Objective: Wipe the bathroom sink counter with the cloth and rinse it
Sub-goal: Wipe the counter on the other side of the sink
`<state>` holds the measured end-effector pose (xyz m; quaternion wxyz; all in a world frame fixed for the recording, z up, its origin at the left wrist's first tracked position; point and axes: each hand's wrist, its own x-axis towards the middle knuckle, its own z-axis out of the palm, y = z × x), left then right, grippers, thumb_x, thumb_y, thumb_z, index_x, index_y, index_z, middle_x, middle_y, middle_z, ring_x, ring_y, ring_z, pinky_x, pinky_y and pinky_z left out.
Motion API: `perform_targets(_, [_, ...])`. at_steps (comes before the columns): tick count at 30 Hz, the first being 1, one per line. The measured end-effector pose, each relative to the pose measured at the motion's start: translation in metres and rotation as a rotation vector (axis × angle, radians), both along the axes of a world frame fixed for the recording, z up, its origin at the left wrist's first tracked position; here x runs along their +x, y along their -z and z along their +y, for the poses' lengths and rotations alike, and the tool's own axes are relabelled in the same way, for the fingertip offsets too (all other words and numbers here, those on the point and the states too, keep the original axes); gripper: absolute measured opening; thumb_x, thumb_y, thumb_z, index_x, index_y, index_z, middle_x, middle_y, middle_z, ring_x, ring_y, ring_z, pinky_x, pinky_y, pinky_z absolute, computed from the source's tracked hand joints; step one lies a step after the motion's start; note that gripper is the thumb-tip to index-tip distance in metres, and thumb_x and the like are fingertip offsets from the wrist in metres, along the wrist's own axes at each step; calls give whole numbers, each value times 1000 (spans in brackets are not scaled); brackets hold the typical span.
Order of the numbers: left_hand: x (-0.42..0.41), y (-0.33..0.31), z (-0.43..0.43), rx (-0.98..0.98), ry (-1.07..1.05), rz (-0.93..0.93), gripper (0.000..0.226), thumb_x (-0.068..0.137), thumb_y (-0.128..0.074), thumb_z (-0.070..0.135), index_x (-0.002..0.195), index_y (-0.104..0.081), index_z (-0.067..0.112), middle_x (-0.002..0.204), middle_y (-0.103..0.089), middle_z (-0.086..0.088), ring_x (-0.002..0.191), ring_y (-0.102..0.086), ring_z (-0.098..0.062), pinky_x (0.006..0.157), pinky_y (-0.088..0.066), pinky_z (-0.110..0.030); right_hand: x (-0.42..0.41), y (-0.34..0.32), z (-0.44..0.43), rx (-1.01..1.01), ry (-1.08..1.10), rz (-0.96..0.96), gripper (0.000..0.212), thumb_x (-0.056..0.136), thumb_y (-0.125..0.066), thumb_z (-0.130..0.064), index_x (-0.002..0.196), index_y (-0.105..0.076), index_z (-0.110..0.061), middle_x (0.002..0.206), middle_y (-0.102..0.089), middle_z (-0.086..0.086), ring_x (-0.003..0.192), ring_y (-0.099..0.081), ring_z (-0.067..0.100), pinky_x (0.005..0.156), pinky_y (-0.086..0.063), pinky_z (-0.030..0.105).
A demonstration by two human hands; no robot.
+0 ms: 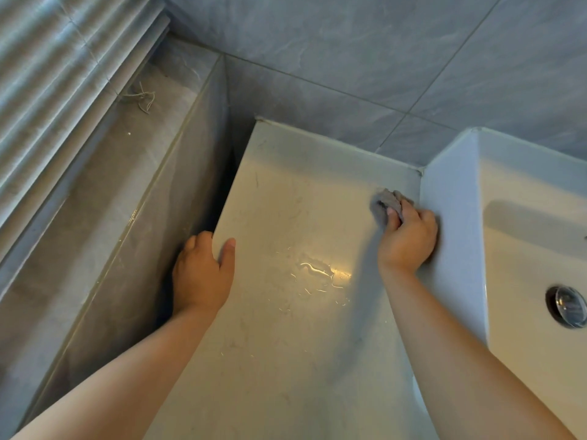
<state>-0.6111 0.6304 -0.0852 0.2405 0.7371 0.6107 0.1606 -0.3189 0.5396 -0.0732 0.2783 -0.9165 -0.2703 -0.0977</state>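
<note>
Grey tiled wall fills the upper field; slatted blinds at far left, above a grey stone ledge that runs alongside. Pale counter occupies the centre, separated from the ledge by a dark gap. White sink sits on the counter at right, its outer wall meeting the tiled wall at the back corner. Left hand holds the counter's left edge: thumb lies on top, fingers hooked down over the side. Right hand is closed around a bunched grey cloth, pressing it onto the counter just beside the sink's outer wall, near the back corner. Thin water puddle glints on the counter between the two hands. Round chrome drain stopper in the basin, at the right edge of view. Tangled cord on the ledge below the blinds.
</note>
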Motion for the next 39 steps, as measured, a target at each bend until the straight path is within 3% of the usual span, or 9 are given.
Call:
perform_targets(5, [0, 1, 0, -6, 5, 0, 34, 93, -47, 40, 93, -53, 7, 93, -57, -15, 78, -54, -32, 64, -36, -32, 3, 9, 6, -127, 58, -78, 41, 92, -56, -19, 131, -54, -5, 112, -55, 25, 99, -53, 40, 85, -41, 43])
perform_targets(11, [1, 0, 0, -37, -7, -14, 34, 94, -45, 43, 95, -52, 10, 96, -56, -11, 77, -43, -18, 67, -34, -31, -24, 13, -20, -3, -16, 11, 31, 92, -57, -11, 120, -61, 3, 98, -58, 25, 92, -54, 39, 85, -41, 37])
perform_targets(16, [0, 0, 0, -39, -2, 4, 34, 93, -46, 41, 95, -52, 8, 97, -56, -14, 83, -54, -31, 68, -38, -35, -63, 8, -53, -18, -53, 21, 22, 89, -62, -8, 108, -67, 3, 91, -57, 19, 84, -53, 33, 77, -35, 25])
perform_targets(21, [1, -2, 0, -50, -1, 12, 36, 93, -46, 41, 96, -52, 6, 97, -57, -16, 84, -54, -34, 69, -41, -38, -79, -14, -72, 57, -86, 202, 29, 90, -54, -26, 98, -68, -2, 91, -55, 7, 87, -54, 29, 72, -31, 19])
perform_targets(24, [0, -2, 0, -48, 4, 12, 37, 93, -45, 41, 97, -52, 6, 98, -57, -16, 83, -54, -32, 67, -39, -37, -66, -31, -65, 78, 71, 75, 34, 93, -57, -18, 122, -60, 0, 115, -53, 15, 108, -49, 27, 92, -32, 15])
perform_targets(26, [0, -3, 0, -49, -1, 7, 37, 94, -45, 42, 97, -52, 6, 98, -56, -15, 80, -52, -29, 66, -36, -34, -62, -32, -60, -13, 115, 31, 43, 93, -56, -15, 134, -49, -3, 134, -45, 17, 124, -42, 26, 101, -33, 24])
perform_targets(29, [0, -3, -1, -45, -3, -5, 36, 94, -46, 41, 96, -52, 6, 98, -56, -15, 80, -50, -29, 66, -32, -33, -64, -19, -66, -165, 82, -23, 37, 90, -59, -11, 126, -55, -6, 133, -48, 14, 121, -46, 32, 93, -48, 44])
perform_targets(33, [0, -3, -1, -36, 9, -27, 35, 94, -46, 41, 94, -52, 6, 97, -55, -14, 75, -42, -19, 64, -32, -33, -67, -2, -81, -224, 45, -82, 34, 93, -57, -16, 125, -59, -5, 128, -56, 15, 116, -50, 34, 94, -44, 42])
perform_targets(39, [0, -1, 0, -30, 12, -9, 36, 94, -47, 41, 96, -52, 6, 100, -56, -17, 85, -54, -34, 67, -32, -32, -79, 9, -80, -194, 59, -17, 43, 98, -50, -23, 136, -48, -2, 138, -49, 19, 124, -44, 36, 109, -28, 39])
